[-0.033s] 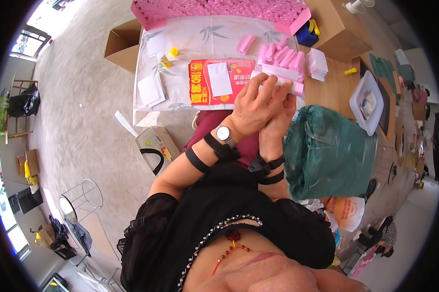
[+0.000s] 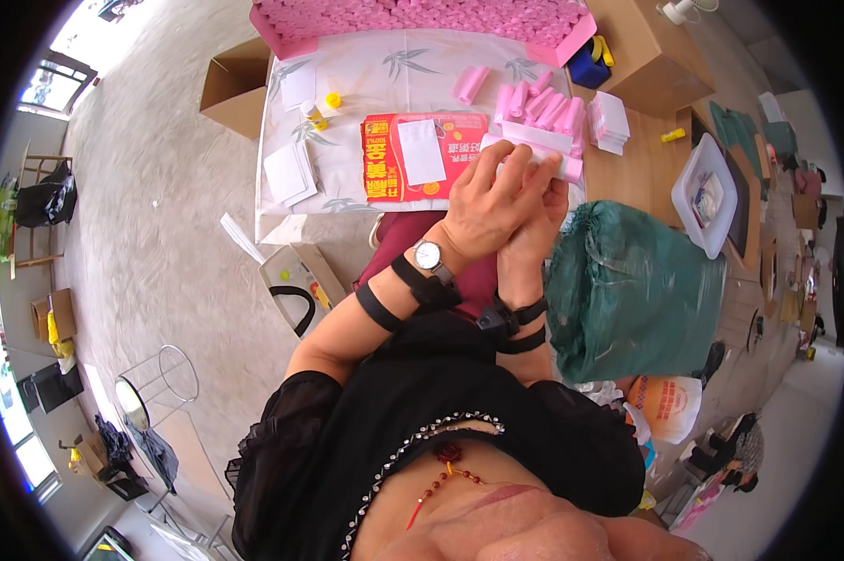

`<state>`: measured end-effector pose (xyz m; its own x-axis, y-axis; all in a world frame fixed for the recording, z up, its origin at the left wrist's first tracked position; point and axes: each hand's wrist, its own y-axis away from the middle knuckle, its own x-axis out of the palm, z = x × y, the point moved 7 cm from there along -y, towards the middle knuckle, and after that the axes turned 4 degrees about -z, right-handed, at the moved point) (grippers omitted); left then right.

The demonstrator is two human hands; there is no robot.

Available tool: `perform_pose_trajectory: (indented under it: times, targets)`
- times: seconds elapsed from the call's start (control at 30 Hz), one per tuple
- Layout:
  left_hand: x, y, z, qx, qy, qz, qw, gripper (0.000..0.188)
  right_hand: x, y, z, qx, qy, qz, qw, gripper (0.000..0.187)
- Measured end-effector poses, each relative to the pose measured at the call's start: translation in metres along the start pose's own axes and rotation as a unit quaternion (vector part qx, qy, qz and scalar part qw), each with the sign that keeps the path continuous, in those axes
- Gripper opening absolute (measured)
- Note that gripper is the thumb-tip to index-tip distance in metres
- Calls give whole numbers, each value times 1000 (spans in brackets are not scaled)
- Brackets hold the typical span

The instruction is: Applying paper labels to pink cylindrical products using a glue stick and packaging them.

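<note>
Close together at the table's near edge, my left hand (image 2: 485,204) lies partly over my right hand (image 2: 538,220). The fingers of both are curled round a pink roll (image 2: 573,169), whose end sticks out to the right; white paper shows along it. My palms hide most of the roll. Just beyond lies a pile of pink rolls (image 2: 545,110). To the left is a red and yellow printed sheet (image 2: 381,168) with a white paper slip (image 2: 423,152) on it. Farther left are a glue stick (image 2: 314,116), its yellow cap (image 2: 334,100) and white slips (image 2: 289,175).
A pink box (image 2: 564,47) packed with rolls fills the table's far side. Right of the pile stand white cards (image 2: 609,123), a blue tape dispenser (image 2: 586,71) and a white plastic tub (image 2: 684,196). A large green bag (image 2: 637,299) sits beside my right arm.
</note>
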<state>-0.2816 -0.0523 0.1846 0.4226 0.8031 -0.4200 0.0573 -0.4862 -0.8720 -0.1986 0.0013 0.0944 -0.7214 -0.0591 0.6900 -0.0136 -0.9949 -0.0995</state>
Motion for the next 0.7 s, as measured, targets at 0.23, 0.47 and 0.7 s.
perform_pose_trajectory:
  times: [0.23,0.47,0.7]
  targets:
    - [1,4,4,18,11,-1,1000,62,9,0,9,2,34,-2,999,33]
    - [0,4,6,28,10,-19,999,62,-4,-10,4,10,43,11,999,35]
    - [-2,0,-2,37,11,-27,999,57,-11,-8,11,7,27,25,999,40]
